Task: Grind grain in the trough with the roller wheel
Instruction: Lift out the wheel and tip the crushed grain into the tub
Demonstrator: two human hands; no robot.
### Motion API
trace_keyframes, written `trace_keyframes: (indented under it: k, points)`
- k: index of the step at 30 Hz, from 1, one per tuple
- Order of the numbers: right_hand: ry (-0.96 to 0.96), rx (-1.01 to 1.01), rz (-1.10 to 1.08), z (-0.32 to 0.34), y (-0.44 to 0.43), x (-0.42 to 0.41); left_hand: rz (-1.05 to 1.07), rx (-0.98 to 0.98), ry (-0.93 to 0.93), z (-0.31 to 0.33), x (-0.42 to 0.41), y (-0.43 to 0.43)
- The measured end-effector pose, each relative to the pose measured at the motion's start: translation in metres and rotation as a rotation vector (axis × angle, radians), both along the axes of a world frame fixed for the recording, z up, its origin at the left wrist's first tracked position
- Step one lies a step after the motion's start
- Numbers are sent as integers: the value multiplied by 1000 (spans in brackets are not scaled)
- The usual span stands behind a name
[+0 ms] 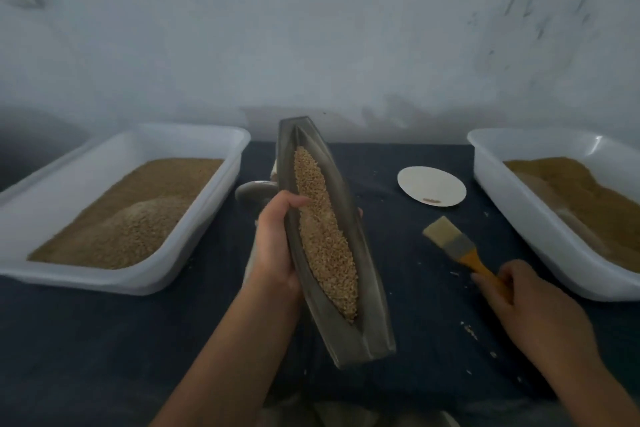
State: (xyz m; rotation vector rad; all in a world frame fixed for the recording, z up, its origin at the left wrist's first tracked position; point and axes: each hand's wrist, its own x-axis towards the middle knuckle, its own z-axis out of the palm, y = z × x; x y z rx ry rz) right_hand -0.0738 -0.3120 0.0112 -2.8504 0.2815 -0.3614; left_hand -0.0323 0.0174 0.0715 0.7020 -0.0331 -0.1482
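Note:
A long grey boat-shaped trough (346,246) lies in the middle, tilted up off the dark cloth, its groove filled with tan grain (323,236). My left hand (277,246) grips the trough around its middle from the left, thumb over the rim. A grey roller wheel (254,191) shows partly behind the trough and my left hand. My right hand (530,308) pinches the yellow handle of a flat brush (457,246), whose pale bristles point away toward the trough.
A white tub (194,232) of tan grain stands at the left, another white tub (512,218) of browner meal at the right. A white paper disc (431,185) with a few grains lies behind the brush. Loose crumbs dot the dark cloth (415,288).

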Motion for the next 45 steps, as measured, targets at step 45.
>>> trace_keyframes:
  k: [45]
  points:
    - [-410, 627, 1046, 170, 467, 190, 971, 878, -145, 86, 88, 317]
